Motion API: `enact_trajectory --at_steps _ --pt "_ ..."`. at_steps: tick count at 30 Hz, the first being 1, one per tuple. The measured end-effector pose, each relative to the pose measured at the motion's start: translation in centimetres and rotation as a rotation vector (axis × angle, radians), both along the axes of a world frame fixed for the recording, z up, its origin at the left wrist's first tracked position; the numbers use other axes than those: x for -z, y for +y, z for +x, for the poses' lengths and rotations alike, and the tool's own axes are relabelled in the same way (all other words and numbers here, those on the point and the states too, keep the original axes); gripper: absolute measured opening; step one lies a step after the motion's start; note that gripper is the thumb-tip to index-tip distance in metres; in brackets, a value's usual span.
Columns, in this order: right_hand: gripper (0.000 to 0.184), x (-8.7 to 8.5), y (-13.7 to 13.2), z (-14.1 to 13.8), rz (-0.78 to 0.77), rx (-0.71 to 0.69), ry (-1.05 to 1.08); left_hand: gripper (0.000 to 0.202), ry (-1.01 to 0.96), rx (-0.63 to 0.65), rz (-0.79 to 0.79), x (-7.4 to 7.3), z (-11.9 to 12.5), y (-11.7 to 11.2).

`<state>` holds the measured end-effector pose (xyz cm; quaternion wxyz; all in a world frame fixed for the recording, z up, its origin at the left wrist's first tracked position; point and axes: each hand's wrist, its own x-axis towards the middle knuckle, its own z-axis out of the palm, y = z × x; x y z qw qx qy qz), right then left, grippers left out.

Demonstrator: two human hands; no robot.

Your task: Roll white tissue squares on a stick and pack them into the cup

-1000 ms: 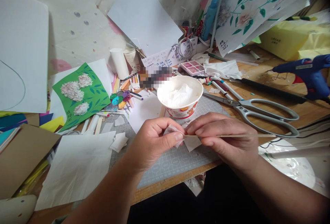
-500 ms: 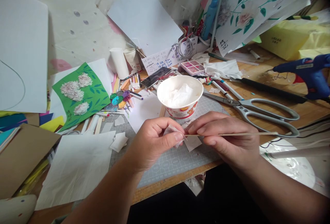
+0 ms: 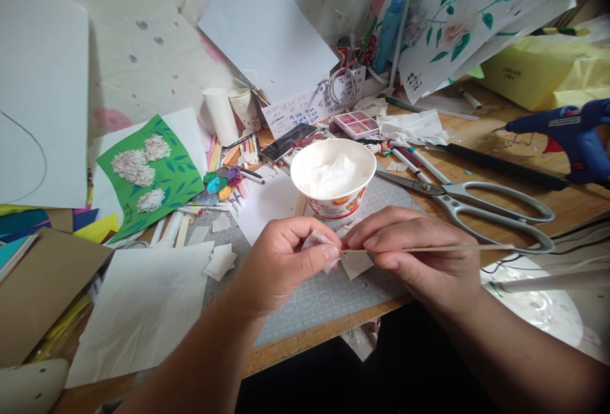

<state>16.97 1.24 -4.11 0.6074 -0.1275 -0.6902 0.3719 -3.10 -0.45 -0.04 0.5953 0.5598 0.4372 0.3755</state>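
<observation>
White tissue scrap (image 3: 314, 240) is pinched b/w thumb & fingers of the left hand (image 3: 281, 261) rn. Thin stick (image 3: 443, 248) is in the right hand (image 3: 424, 233), narrow grip, thumb below, fingers on top. Its long axis runs approx 9 to 3 o'clock: 9 end is right by the tissue at the L thumb tip (can't tell if it's touching), 3 end pokes out free past the R hand. So tissue's at 9 from the R grip.

Both hands are above a grey cutting mat (image 3: 309, 319), near the desk (image 3: 281, 358) edge. Room's tight tbh: paper bowl (image 3: 340, 207) w/ a white wad (image 3: 333, 176) at 12, scissors (image 3: 443, 200) btwn 2 & 3, glue gun (image 3: 567, 127) farther at 2, green flower card (image 3: 183, 188) around 10.
</observation>
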Motion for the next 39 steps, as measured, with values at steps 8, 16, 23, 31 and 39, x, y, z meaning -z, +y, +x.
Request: enact_trajectory --at_steps 8,16,23,31,39 --pt "0.013 -0.10 0.04 0.07 0.038 -0.001 -0.048 0.007 0.062 -0.016 -0.010 -0.06 -0.09 0.07" --pt "0.012 -0.23 0.02 0.06 0.072 -0.022 -0.066 0.008 0.092 -0.018 -0.035 -0.26 0.05 0.06" --pt "0.013 -0.41 0.06 0.10 0.059 -0.043 -0.069 0.009 0.127 -0.044 -0.065 -0.59 0.26 0.18" --pt "0.015 -0.53 0.18 0.04 0.052 -0.068 -0.070 0.009 0.144 -0.032 -0.022 -0.49 0.12 0.00" --pt "0.013 -0.55 0.19 0.03 0.059 -0.054 -0.086 0.009 0.168 -0.023 0.020 -0.41 -0.02 0.13"
